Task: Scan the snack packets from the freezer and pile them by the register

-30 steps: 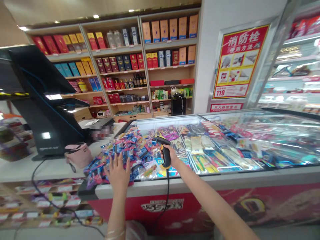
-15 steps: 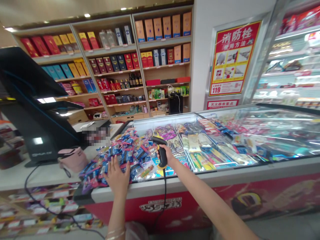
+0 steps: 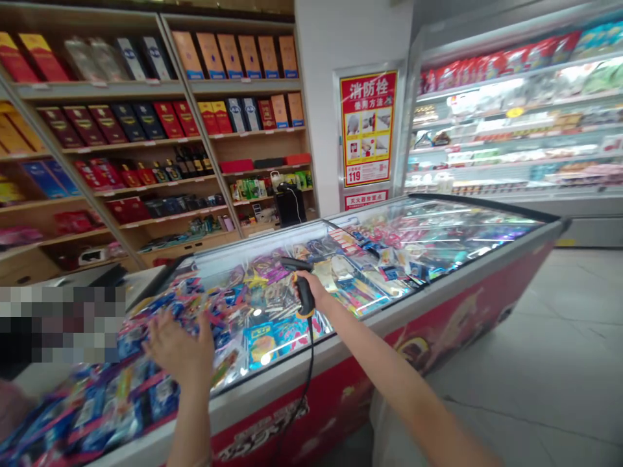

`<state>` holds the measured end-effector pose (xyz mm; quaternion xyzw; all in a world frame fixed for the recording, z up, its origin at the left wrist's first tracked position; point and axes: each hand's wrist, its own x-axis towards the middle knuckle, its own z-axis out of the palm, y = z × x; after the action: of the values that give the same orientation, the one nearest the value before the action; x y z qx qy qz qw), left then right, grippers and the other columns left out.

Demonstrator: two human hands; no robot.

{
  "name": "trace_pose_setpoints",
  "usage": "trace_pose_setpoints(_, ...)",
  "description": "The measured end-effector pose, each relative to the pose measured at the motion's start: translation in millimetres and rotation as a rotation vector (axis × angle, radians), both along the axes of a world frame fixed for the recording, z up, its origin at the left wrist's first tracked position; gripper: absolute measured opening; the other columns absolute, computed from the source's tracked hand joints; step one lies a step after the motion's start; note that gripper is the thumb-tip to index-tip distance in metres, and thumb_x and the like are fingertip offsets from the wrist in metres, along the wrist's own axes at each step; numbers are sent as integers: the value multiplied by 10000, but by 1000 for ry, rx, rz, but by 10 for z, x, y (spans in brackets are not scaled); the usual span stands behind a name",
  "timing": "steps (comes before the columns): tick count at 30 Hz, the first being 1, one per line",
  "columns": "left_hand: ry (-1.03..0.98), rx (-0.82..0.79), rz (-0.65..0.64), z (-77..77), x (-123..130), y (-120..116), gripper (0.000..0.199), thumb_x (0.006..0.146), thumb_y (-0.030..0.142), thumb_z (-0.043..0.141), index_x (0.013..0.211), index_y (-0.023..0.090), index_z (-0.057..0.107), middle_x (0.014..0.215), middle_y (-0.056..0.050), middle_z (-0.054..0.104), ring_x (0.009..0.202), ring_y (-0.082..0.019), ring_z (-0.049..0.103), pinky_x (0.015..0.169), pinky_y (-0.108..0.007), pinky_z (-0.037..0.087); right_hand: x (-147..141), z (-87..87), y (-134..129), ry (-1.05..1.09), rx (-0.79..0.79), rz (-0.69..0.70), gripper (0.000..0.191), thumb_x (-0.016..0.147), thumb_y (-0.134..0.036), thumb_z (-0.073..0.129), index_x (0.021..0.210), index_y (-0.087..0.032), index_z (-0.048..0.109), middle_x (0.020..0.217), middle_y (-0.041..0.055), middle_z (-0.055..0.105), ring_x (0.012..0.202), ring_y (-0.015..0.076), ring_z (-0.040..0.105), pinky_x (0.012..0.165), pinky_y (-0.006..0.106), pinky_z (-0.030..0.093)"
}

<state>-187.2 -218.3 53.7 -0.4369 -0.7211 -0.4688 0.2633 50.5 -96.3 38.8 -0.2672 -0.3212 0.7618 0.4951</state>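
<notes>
My right hand (image 3: 311,289) is wrapped round the grip of a black and yellow barcode scanner (image 3: 305,296), held above the glass top of a chest freezer (image 3: 360,324). The scanner's cord hangs down past the freezer's front edge. To the left, my left hand (image 3: 178,347) is open with fingers spread, over a heap of small blue and pink snack packets (image 3: 121,395). Whether its fingertips touch the packets I cannot tell. Colourful ice-cream packs (image 3: 272,340) show through the glass beside the heap.
Wooden shelves (image 3: 156,146) of boxed bottles stand behind the freezer. A red fire-hydrant notice (image 3: 368,130) hangs on the wall. At the right are a lit open fridge (image 3: 516,139) and a tiled floor (image 3: 555,363). A counter (image 3: 43,376) adjoins on the left.
The view has swung to the right, showing more freezer, fridge and floor. My left hand has lifted and turned over the packets. The scanner stays in my right hand.
</notes>
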Motion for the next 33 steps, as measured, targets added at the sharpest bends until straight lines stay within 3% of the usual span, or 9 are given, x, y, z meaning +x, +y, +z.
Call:
trace_pose_setpoints(4,97,-87,-251,157,739,702,610,897,434,393,1396,84,408,1440,-207,453,1399,-333,321,1151,-548,204,922,111,90,8,56,-190,174,756,-326,619,748,-154,595,529,-12,582,394,87,500,382,191,413)
trace_pose_setpoints(9,231,-193,-579,64,1911,1409,517,879,353,462,1331,102,466,1381,-196,521,1327,-333,430,1115,-511,303,2117,117,83,-39,102,-459,147,755,-319,622,762,-175,595,544,-8,595,385,98,505,360,201,429)
trace_pose_setpoints(13,299,-287,-869,-158,2824,1637,476,875,280,490,1322,118,465,1347,-186,549,1281,-308,488,1070,-470,381,2848,31,51,-78,70,-546,146,761,-318,622,780,-176,595,575,-6,587,402,101,515,367,207,448)
trace_pose_setpoints(16,372,-370,-1122,-363,3298,1645,484,884,261,503,1353,166,432,1344,-158,556,1257,-265,517,1045,-429,419,3196,-68,51,-110,10,-594,147,768,-313,622,750,-172,586,575,-1,581,400,96,514,361,197,437)
trace_pose_setpoints(19,440,-409,-1310,-543,3535,1616,529,889,292,527,1394,211,390,1402,-139,512,1290,-251,491,1053,-429,415,3391,-196,77,-117,-18,-602,132,787,-291,608,746,-166,589,579,11,592,405,100,518,371,201,446)
trace_pose_setpoints(21,455,-416,-1354,-626,3587,1617,574,887,332,546,1419,239,355,1439,-132,476,1312,-257,468,1057,-445,408,3450,-280,98,-98,-23,-597,131,802,-287,596,748,-167,591,573,13,594,408,101,513,381,202,455)
trace_pose_setpoints(28,328,-560,-1313,-720,3571,1749,575,881,418,557,1382,177,411,1321,-169,553,1246,-281,514,1018,-436,425,3457,-393,88,-50,46,-631,172,767,-331,643,747,-165,602,581,6,598,421,93,516,399,192,454)
trace_pose_setpoints(33,349,-536,-1232,-749,3600,1751,572,856,451,590,1326,148,470,1217,-162,598,1195,-305,516,1009,-465,406,3471,-422,73,-66,83,-675,210,718,-366,684,738,-171,606,577,0,602,415,96,509,380,196,442)
